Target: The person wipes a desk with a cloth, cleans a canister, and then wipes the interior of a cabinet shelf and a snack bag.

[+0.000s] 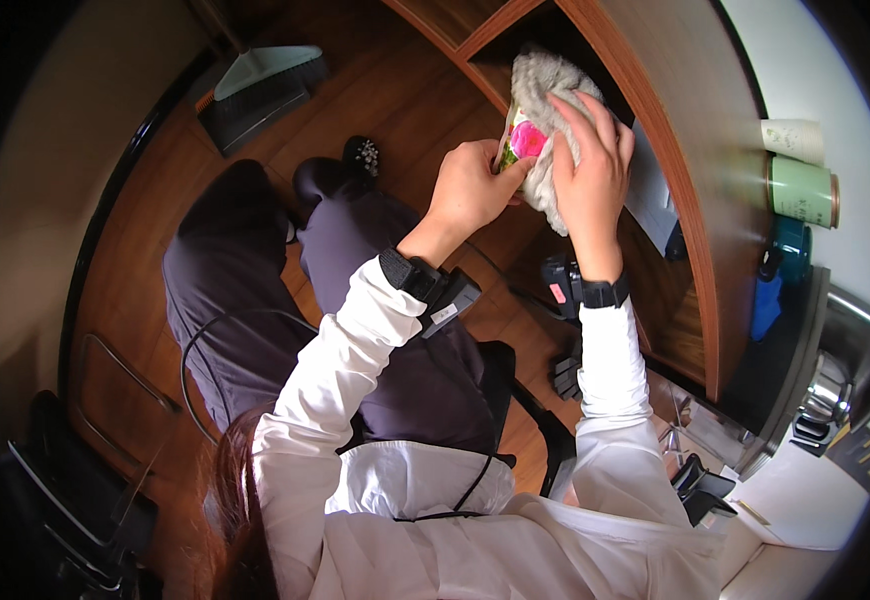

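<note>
My left hand [472, 180] grips the near edge of a flat item printed with a pink flower and green leaves [526, 140], its thumb lying over the print. Most of this item is hidden, so its exact kind is unclear. Against it my right hand [594, 161] presses a crumpled light-grey cloth [551, 82], fingers spread over the fabric. Both hands are in front of the opening of a wooden cabinet [675, 187]. Each wrist wears a black strap with a small device.
On the cabinet top stand stacked paper cups [793, 141], a green canister [802, 190] and a metal pot [826, 386]. A broom [270, 67] and dustpan [255, 112] are on the wooden floor at upper left. A black cable [187, 352] loops beside my legs. Black chairs [97, 480] stand lower left.
</note>
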Action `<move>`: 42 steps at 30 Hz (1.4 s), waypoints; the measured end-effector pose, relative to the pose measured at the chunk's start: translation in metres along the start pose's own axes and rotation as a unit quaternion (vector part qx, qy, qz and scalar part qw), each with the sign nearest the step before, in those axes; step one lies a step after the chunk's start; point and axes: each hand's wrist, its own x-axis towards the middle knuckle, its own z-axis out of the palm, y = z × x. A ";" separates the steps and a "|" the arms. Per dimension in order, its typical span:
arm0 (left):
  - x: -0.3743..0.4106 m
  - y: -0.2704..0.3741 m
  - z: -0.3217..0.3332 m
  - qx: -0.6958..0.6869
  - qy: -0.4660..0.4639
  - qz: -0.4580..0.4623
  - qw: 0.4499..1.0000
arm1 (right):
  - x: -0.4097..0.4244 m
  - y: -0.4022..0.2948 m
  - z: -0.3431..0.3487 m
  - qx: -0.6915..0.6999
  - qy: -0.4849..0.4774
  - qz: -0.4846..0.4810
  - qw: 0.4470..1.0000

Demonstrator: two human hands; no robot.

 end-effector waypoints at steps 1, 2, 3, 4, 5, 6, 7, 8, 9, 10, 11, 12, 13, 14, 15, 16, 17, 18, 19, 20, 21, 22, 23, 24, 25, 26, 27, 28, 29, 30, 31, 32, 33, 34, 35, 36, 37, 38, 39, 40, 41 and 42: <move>-0.002 0.003 -0.001 -0.015 -0.002 -0.006 1.000 | 0.004 0.007 0.004 0.024 -0.006 0.044 0.999; -0.002 0.006 -0.001 -0.029 -0.004 -0.012 0.999 | 0.006 0.014 0.006 0.048 -0.012 0.089 0.995; -0.002 0.007 -0.001 -0.032 -0.009 -0.017 0.999 | 0.006 0.021 0.007 0.071 -0.018 0.133 0.988; -0.001 0.006 -0.002 -0.035 -0.012 -0.023 0.999 | 0.003 0.028 0.006 0.091 -0.016 0.166 0.982; 0.000 0.005 -0.002 -0.038 -0.016 -0.028 0.999 | -0.004 0.034 0.001 0.089 -0.008 0.187 0.978; 0.001 0.001 -0.003 -0.046 -0.008 -0.016 0.999 | -0.016 0.039 -0.002 0.089 0.010 0.198 0.976; 0.003 -0.005 -0.003 -0.053 -0.001 -0.005 0.999 | -0.030 0.041 -0.006 0.089 0.027 0.211 0.973; 0.005 -0.009 -0.003 -0.061 0.005 0.005 0.998 | -0.041 0.041 -0.012 0.086 0.040 0.192 0.977; 0.005 -0.011 -0.003 -0.066 0.003 0.008 0.998 | -0.052 0.037 -0.019 0.081 0.051 0.177 0.979; 0.006 -0.013 -0.003 -0.072 0.002 0.011 0.997 | -0.058 0.033 -0.021 0.099 0.052 0.165 0.980; 0.007 -0.015 -0.004 -0.077 0.000 0.013 0.997 | -0.060 0.025 -0.021 0.083 0.034 0.133 0.987; 0.007 -0.016 -0.004 -0.093 0.004 0.016 0.995 | -0.055 0.009 -0.025 0.071 0.000 0.095 0.993; 0.006 -0.015 -0.004 -0.101 0.007 0.016 0.995 | -0.051 -0.007 -0.026 0.056 -0.034 0.059 0.996; 0.006 -0.014 -0.005 -0.117 0.007 0.013 0.993 | -0.047 -0.015 -0.020 0.040 -0.036 0.068 0.996; 0.007 -0.015 -0.006 -0.135 0.008 0.011 0.991 | -0.042 -0.015 -0.015 0.043 -0.030 0.075 0.996; 0.006 -0.008 -0.007 -0.126 0.012 0.010 0.992 | -0.035 -0.009 -0.011 0.040 -0.024 0.066 0.997; 0.006 -0.003 -0.008 -0.114 -0.004 0.002 0.993 | -0.028 -0.001 -0.006 0.037 -0.017 0.056 0.998; 0.007 -0.001 -0.010 -0.101 -0.016 -0.005 0.995 | -0.020 0.008 0.001 0.027 -0.005 0.054 0.998; 0.007 0.001 -0.011 -0.088 -0.031 -0.011 0.996 | -0.012 0.017 0.007 0.014 0.008 0.052 0.999; 0.007 0.000 -0.011 -0.069 -0.027 -0.019 0.997 | -0.004 0.025 0.009 0.020 -0.009 0.068 0.997; 0.007 0.002 -0.012 -0.074 -0.026 -0.025 0.997 | 0.006 0.027 0.007 0.051 -0.035 0.109 0.992; 0.006 0.004 -0.012 -0.079 -0.026 -0.029 0.996 | 0.009 0.041 0.011 0.054 -0.048 0.143 0.987; 0.005 0.006 -0.012 -0.085 -0.027 -0.034 0.995 | 0.010 0.053 0.012 0.057 -0.060 0.177 0.981; 0.006 0.005 -0.016 -0.096 -0.031 -0.036 0.994 | 0.005 0.052 0.006 0.095 -0.025 0.177 0.979; 0.006 0.003 -0.019 -0.106 -0.036 -0.039 0.993 | -0.002 0.051 -0.002 0.130 0.011 0.177 0.976; 0.006 0.003 -0.023 -0.116 -0.042 -0.042 0.991 | -0.011 0.049 -0.011 0.165 0.030 0.190 0.967; 0.006 0.003 -0.025 -0.116 -0.052 -0.041 0.991 | -0.023 0.046 -0.020 0.200 0.047 0.207 0.957; 0.007 0.004 -0.028 -0.116 -0.062 -0.042 0.990 | -0.036 0.047 -0.026 0.203 0.059 0.209 0.955; 0.009 0.005 -0.032 -0.116 -0.073 -0.042 0.990 | -0.049 0.047 -0.030 0.205 0.072 0.211 0.953; 0.011 0.007 -0.033 -0.111 -0.077 -0.047 0.990 | -0.057 0.045 -0.032 0.205 0.114 0.224 0.946; 0.009 0.011 -0.034 -0.098 -0.071 -0.054 0.991 | -0.066 0.042 -0.040 0.205 0.108 0.253 0.939; 0.007 0.010 -0.036 -0.105 -0.071 -0.055 0.990 | -0.074 0.041 -0.044 0.217 0.122 0.262 0.932; 0.007 0.011 -0.037 -0.113 -0.075 -0.051 0.989 | -0.079 0.041 -0.049 0.226 0.139 0.271 0.925; 0.006 0.012 -0.036 -0.129 -0.065 -0.046 0.988 | -0.084 0.041 -0.051 0.242 0.148 0.285 0.916; 0.003 0.013 -0.035 -0.145 -0.053 -0.040 0.987 | -0.089 0.041 -0.053 0.258 0.156 0.299 0.905; 0.001 0.015 -0.034 -0.160 -0.042 -0.035 0.986 | -0.092 0.041 -0.053 0.274 0.164 0.313 0.894; 0.000 0.019 -0.033 -0.085 -0.016 0.002 0.996 | -0.092 0.040 -0.053 0.294 0.174 0.323 0.882; -0.002 0.023 -0.032 -0.010 0.012 0.040 0.999 | -0.092 0.038 -0.052 0.315 0.183 0.333 0.870; -0.004 0.030 -0.030 0.065 0.040 0.078 0.994 | -0.092 0.037 -0.052 0.335 0.192 0.341 0.857; -0.008 0.042 -0.026 0.188 0.101 0.153 0.965 | -0.093 0.038 -0.050 0.339 0.185 0.347 0.855; -0.013 0.056 -0.020 0.269 0.147 0.222 0.926 | -0.093 0.039 -0.048 0.344 0.179 0.352 0.852; -0.015 0.063 -0.015 0.296 0.180 0.272 0.898 | -0.093 0.039 -0.046 0.348 0.173 0.357 0.849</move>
